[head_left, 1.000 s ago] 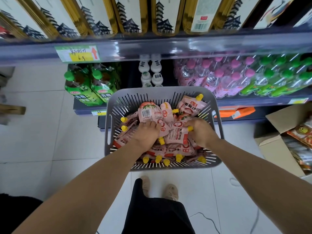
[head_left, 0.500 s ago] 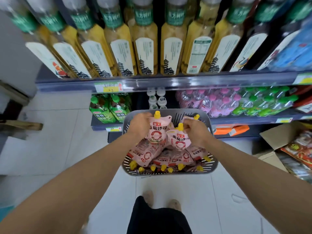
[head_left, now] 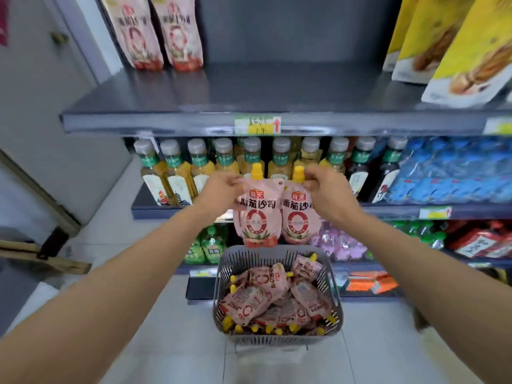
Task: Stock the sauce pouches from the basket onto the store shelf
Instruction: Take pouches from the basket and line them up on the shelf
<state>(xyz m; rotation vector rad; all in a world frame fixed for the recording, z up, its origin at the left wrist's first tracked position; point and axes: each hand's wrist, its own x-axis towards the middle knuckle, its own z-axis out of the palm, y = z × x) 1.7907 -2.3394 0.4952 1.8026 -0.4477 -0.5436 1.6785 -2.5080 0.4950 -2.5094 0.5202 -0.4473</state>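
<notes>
I log L hand [head_left: 221, 187] pinching one pouch [head_left: 256, 217] & R hand [head_left: 324, 189] pinching a second pouch [head_left: 297, 220] by the tops, both upright, side by side, above the basket [head_left: 243, 259], below the grey shelf [head_left: 166, 117].

Grey-capped bottles of yellow drink [head_left: 250, 162] line a lower shelf [head_left: 155, 210], with dark bottles [head_left: 360, 176] and blue wrapped packs [head_left: 448, 170] to their right. Yellow bags [head_left: 457, 51] stand at upper right, above a price tag [head_left: 257, 125] bearing a red arrow. Green bottles [head_left: 206, 245], red packets [head_left: 482, 239] and orange packets [head_left: 371, 281] sit lower down, above pale floor tiles [head_left: 166, 328].
</notes>
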